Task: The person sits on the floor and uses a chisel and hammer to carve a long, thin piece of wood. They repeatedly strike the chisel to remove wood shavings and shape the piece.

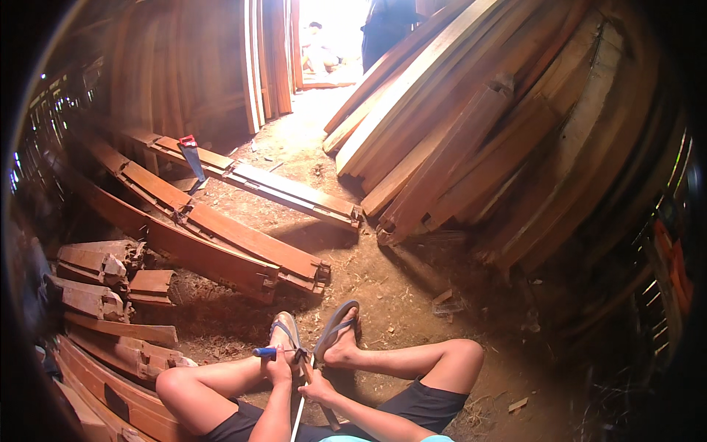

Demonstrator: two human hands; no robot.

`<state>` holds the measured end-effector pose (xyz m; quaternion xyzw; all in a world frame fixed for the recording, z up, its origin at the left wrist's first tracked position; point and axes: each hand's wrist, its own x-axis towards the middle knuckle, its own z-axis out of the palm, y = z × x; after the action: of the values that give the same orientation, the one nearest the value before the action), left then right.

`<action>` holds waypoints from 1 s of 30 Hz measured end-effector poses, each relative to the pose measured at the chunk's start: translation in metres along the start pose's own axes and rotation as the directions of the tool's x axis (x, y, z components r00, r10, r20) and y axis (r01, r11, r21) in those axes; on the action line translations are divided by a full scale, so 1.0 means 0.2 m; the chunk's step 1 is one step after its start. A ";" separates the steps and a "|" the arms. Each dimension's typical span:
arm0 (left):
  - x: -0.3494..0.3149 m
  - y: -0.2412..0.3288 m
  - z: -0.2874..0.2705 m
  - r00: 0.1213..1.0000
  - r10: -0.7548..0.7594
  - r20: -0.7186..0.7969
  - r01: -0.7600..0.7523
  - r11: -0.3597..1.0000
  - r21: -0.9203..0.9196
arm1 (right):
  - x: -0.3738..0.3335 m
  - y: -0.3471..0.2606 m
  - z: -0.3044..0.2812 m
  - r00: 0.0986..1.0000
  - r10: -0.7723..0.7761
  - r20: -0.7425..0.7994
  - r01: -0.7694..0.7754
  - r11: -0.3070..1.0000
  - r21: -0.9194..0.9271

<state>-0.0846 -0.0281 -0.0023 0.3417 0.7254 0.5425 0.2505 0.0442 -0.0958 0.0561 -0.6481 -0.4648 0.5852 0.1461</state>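
Note:
Between my bent legs, my left hand (278, 368) is closed round a tool with a blue handle (264, 353). Its thin shaft points right; the tip is too small to make out. Close beside it, my right hand (317, 385) grips what looks like a hammer, its brown handle (331, 419) coming out below the fist and a small dark head near the left fingers. A narrow pale strip (297, 421) runs up from my lap between the two hands, its far end near my sandals (336, 329). I cannot tell whether the tools touch it.
Long reddish beams (243, 239) lie on the earth floor ahead and left. A red-handled handsaw (192, 158) leans on one. Short timber offcuts (92, 298) are piled by my left knee. Stacked boards (442, 110) lean at the right; a person (387, 29) stands in the bright doorway.

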 end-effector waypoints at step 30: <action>-0.11 0.32 0.01 0.997 -0.018 0.071 0.024 0.996 -0.089 | -0.22 -0.19 -0.50 0.990 0.110 0.085 -0.130 0.517 0.846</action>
<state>-0.0537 -0.0326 0.0585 0.3412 0.6946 0.5595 0.2967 0.1231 -0.0739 0.1383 -0.5192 -0.0769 0.7527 0.3974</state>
